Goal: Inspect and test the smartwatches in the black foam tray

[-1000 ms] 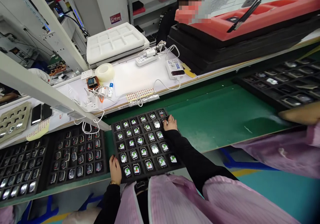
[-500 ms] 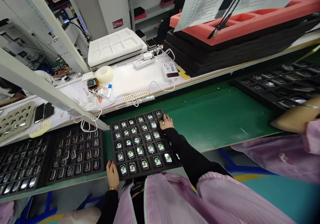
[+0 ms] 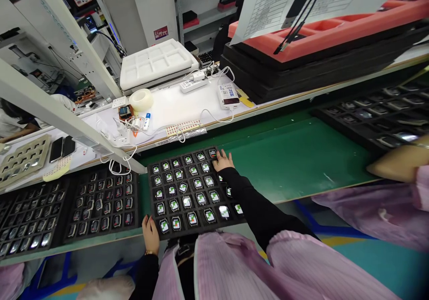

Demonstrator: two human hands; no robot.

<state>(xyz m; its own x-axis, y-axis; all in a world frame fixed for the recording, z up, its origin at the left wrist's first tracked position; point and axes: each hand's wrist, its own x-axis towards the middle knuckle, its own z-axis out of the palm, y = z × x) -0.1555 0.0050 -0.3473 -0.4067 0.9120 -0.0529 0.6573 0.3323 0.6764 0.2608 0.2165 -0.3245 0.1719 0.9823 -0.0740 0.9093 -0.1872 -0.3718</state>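
A black foam tray (image 3: 182,239) of smartwatches stands in front of me on the green bench. Its several watches sit in separate pockets, most with lit white-and-green screens; one watch (image 3: 182,187) is turned askew. My left hand (image 3: 151,237) is closed at the tray's near left edge. Over the far right part of the tray, my right hand (image 3: 223,160) has its fingers spread, close to a corner watch (image 3: 212,153). Nothing is seen held in it. My right forearm hides some watches along the right side.
More watch trays lie left (image 3: 102,204) and right (image 3: 351,121). A white shelf (image 3: 167,105) behind carries a tape roll (image 3: 141,99), cables and a small white device (image 3: 229,96). A metal post (image 3: 83,134) rises at left. Another person's arm (image 3: 395,163) reaches in from the right.
My right hand's fingers have spread and shifted slightly at the tray's far right edge. My left hand and the tray have hardly moved.
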